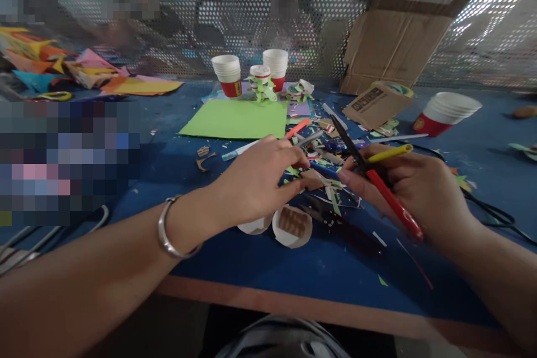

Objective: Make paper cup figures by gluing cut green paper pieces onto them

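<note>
My left hand (pixel 268 176), a silver bangle on its wrist, reaches over the paper scraps. Its thumb and fingers are bent but apart, and the thumb tip is at a small brown cardboard piece (pixel 314 180). Whether it touches the piece is unclear. In my right hand (pixel 419 184) is a red-handled knife (pixel 394 204), its long dark blade pointing up and left. A yellow pen-like stick (pixel 388 154) sits between the same fingers. Below my left hand lie two white paper discs, one bearing a brown corrugated patch (pixel 292 221); the other (pixel 255 226) is partly covered.
Green paper (pixel 237 119) lies ahead, before stacked paper cups (pixel 227 75). More cups (pixel 448 113) tilt at right, near cardboard (pixel 377 105). Coloured sheets (pixel 142 85) are at far left. A dark cable (pixel 489 204) crosses the right side. A perforated metal screen (pixel 184 39) stands behind.
</note>
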`<state>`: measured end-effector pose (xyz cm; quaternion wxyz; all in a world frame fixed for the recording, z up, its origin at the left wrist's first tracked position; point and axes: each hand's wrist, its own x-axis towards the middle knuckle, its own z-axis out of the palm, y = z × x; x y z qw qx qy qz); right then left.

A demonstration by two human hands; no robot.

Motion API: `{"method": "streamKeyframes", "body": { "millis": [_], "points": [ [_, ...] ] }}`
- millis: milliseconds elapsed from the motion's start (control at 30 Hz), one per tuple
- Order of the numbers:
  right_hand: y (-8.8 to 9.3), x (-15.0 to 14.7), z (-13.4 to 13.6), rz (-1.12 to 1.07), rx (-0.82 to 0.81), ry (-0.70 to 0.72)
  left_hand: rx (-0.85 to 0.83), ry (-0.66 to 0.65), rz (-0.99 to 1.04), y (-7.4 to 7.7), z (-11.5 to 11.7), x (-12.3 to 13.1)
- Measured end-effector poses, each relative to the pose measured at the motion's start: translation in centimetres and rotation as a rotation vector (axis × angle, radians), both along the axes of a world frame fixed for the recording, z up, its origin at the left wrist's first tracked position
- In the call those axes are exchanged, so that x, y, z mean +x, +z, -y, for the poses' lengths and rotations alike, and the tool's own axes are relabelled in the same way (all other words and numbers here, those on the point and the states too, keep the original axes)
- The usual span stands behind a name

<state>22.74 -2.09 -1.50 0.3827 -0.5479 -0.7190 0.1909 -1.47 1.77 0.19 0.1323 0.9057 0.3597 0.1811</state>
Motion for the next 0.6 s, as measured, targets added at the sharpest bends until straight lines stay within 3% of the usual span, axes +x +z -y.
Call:
{"method": "streamKeyframes", "body": {
  "millis": [267,400,500,600],
  "points": [
    [-0.6,0.0,-0.4,-0.017,0.084,0.051,0.042,-0.004,-0.112,-1.4,-0.8,1.9],
    [-0.7,0.2,-0.5,0.019,0.123,0.062,0.039,-0.008,-0.031,-1.8,-0.9,2.1],
    [-0.9,0.4,-0.5,0.013,0.124,0.061,-0.056,0.016,0.073,-1.7,-1.0,2.1],
    [-1.0,0.6,-0.7,0.019,0.098,0.031,-0.264,0.046,0.194,-1.1,-1.0,1.7]
  ]
}}
